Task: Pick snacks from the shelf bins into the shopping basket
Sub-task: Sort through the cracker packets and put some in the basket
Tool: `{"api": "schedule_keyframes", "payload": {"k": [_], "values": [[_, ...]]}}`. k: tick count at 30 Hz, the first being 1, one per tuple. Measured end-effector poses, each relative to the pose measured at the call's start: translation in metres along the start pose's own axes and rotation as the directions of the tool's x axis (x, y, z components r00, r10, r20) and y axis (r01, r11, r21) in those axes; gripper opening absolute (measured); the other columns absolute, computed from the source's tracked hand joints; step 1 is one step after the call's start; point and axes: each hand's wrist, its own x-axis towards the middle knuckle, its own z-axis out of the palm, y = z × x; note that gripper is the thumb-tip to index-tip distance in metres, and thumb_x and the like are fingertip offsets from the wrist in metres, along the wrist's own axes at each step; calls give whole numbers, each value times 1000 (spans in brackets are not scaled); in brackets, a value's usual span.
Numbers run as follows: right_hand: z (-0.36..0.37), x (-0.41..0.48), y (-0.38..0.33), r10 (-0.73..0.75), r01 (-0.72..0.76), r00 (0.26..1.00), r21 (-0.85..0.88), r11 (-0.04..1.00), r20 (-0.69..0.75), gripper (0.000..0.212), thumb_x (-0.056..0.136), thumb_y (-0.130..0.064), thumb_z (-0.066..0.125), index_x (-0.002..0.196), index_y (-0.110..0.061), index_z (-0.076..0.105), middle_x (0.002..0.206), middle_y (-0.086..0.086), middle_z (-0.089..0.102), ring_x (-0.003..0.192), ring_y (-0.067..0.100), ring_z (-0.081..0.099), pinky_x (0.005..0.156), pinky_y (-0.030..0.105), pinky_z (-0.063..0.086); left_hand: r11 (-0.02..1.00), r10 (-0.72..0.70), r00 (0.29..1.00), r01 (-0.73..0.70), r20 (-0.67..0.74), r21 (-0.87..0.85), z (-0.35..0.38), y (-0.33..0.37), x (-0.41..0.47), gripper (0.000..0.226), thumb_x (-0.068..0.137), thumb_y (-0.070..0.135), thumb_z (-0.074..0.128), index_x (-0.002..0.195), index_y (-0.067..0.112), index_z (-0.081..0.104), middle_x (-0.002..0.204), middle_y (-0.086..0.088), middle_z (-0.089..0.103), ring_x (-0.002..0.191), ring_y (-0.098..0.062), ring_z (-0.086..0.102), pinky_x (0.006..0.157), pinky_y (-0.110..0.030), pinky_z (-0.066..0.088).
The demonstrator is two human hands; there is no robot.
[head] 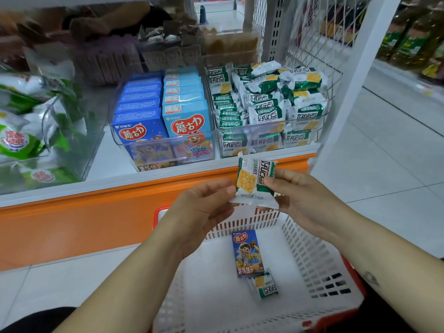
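Both hands pinch cracker packet (255,181) | left hand (204,207) | right hand (302,198) | above basket (319,255)

We see an orange plinth (72,224) running along a pale tiled floor (384,169). To our right, a wire mesh panel (312,32) stands beside a white post (355,92); beyond them are blurred yellow bottles (413,39).

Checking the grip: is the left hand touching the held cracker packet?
Touching. Head view: left hand pinches the cracker packet at its edge, no gap.
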Motion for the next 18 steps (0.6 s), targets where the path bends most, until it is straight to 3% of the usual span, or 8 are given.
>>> {"api": "schedule_keyframes", "payload": {"k": [4,6,8,10,12,13,15,18], "values": [[0,-1,-1,-37,37,999,-48,998,2,23,90,-14,57,112,-16,64,102,2,73,87,15,69,77,28,55,999,3,1000,-2,-19,54,-2,0,1,49,65,21,70,112,9,64,100,-11,74,85,-19,71,62,-19,54],[0,-2,-3,-177,156,982,-246,957,-65,26,88,-15,63,113,-22,64,103,-4,73,88,12,70,75,27,56,991,17,999,-11,-44,133,-3,-1,1,40,73,23,69,110,9,64,102,-11,73,89,-19,71,68,-22,56],[-2,-4,-4,-455,346,888,-568,747,-58,29,85,-17,68,106,-36,63,100,-19,69,84,6,67,73,27,56,984,0,998,10,-56,175,-2,-1,0,28,84,30,62,104,10,67,103,-9,73,93,-19,71,76,-29,56],[-5,-4,-2,-638,470,757,-794,385,139,31,85,-22,68,110,-40,63,101,-29,62,86,2,61,79,31,53,990,-78,997,76,15,119,1,2,-4,39,84,45,55,103,14,69,101,-6,74,93,-19,71,77,-32,56],[-6,-2,7,-642,555,679,-822,131,356,29,86,-26,60,114,-30,67,107,-19,65,95,8,59,85,36,49,992,-114,988,107,106,66,5,6,-9,49,77,51,55,107,15,68,98,-7,74,87,-17,71,71,-31,57],[-6,-2,12,-627,593,658,-800,90,417,28,86,-25,57,111,-27,69,110,-14,66,99,12,60,87,37,47,993,-99,989,92,113,70,5,5,-10,49,75,48,57,108,14,67,96,-7,74,85,-17,71,70,-30,57],[-2,-3,12,-621,612,685,-764,205,382,24,88,-20,57,106,-27,72,113,-13,66,105,12,59,92,28,45,994,-65,996,58,66,97,3,3,-8,34,81,34,61,106,11,64,90,-8,74,83,-17,71,71,-31,56],[4,-6,4,-598,493,798,-647,581,71,25,87,-16,67,105,-33,66,108,-17,66,100,-3,59,79,7,45,991,-28,998,21,56,130,1,1,-7,13,92,20,57,101,12,62,92,-10,74,88,-21,71,76,-33,55]]}}
